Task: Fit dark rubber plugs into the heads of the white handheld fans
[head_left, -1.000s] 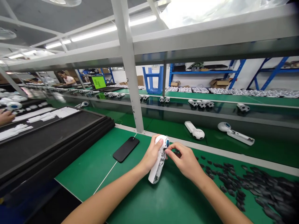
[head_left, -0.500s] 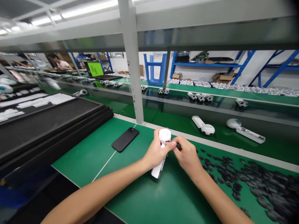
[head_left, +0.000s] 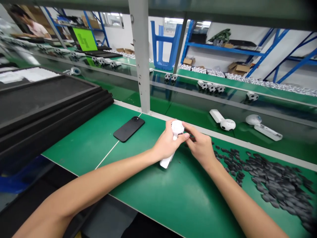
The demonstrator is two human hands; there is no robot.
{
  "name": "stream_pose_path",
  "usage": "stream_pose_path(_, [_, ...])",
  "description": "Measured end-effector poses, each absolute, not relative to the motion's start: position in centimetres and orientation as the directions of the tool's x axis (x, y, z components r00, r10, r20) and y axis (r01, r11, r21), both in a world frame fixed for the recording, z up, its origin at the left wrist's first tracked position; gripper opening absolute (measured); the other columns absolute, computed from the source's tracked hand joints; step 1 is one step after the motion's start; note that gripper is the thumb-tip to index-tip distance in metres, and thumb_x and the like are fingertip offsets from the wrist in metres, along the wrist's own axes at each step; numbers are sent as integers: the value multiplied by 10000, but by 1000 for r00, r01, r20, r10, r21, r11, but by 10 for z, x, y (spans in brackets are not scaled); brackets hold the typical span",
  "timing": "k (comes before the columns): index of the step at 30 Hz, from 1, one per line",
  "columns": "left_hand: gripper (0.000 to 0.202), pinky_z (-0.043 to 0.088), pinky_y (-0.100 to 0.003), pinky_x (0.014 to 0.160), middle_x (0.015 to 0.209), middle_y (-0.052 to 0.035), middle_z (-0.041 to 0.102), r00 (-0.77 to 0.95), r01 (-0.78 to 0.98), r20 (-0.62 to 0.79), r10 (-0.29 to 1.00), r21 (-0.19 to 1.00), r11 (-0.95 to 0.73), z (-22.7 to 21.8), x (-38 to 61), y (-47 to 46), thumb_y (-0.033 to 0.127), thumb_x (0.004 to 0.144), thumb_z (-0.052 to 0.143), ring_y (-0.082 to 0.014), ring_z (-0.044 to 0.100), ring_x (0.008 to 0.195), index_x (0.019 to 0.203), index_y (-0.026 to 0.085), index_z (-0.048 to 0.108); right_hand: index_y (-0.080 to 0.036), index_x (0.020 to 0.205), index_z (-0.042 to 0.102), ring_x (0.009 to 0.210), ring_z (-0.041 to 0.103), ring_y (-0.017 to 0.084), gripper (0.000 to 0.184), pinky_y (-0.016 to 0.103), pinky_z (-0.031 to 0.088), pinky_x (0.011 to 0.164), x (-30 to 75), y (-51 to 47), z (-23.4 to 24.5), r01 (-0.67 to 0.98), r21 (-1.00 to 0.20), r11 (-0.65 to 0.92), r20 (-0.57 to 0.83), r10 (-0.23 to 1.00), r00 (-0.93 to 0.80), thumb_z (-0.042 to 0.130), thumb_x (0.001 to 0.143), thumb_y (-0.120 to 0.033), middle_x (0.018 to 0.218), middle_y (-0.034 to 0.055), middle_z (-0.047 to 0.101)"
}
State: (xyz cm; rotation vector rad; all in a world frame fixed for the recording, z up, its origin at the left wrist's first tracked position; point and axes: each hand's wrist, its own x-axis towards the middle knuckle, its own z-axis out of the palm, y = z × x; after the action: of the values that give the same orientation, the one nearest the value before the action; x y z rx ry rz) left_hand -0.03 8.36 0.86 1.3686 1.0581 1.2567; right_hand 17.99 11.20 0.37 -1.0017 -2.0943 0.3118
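Note:
My left hand (head_left: 168,141) is shut around a white handheld device, with its round head (head_left: 177,127) above my fingers and its handle (head_left: 165,162) sticking out below. My right hand (head_left: 200,146) is next to the head, its fingertips close to the device. Anything between those fingertips is hidden. A pile of small black pieces (head_left: 267,178) lies on the green mat (head_left: 138,158) to the right of my right hand.
A black phone (head_left: 128,129) lies left of my hands. Stacked black trays (head_left: 44,99) stand further left. Beyond a grey upright (head_left: 141,66), a lower green shelf holds white devices (head_left: 227,124). A co-worker (head_left: 27,24) sits at the far left.
The view has tilted down and shifted. The device has turned in my left hand, so its blue centre no longer shows, and its handle leans further to the left.

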Motion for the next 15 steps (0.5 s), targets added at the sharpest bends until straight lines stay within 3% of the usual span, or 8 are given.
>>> stream_pose_path(3, [696,562,-320,558,912,-41,657,190,-90,42,981,996,-25,6,-3,86,536,885,739,-154,636,541,1397,222,389,-278,1419,634,1076,753,258,418,371,632,868,188,118,14,521,-572,633,455,774,-441,628,1010,-362,1311,31,741])
stream_pose_path(6, [747,560,-314,480,851,-32,660,257,-154,-27,966,986,68,4,-6,92,509,853,785,-192,677,526,1416,214,392,-310,1444,617,1130,726,266,422,366,613,854,202,124,29,539,-568,622,321,770,-551,608,1029,-385,1358,24,716])
stream_pose_path(11, [585,592,-308,466,912,-55,690,184,-235,-17,983,970,61,5,-18,107,450,793,855,-173,691,520,1222,182,561,-309,1159,776,994,723,259,223,379,574,827,220,127,33,673,-340,657,178,748,-640,622,1017,-384,1120,32,769])
stream_pose_path(15, [487,613,-316,492,927,-53,689,177,-286,14,984,957,38,15,-29,112,442,806,840,-150,680,523,1131,171,599,-294,1089,797,971,699,256,190,342,553,750,219,125,24,690,-231,686,101,722,-684,644,997,-357,1044,58,720])
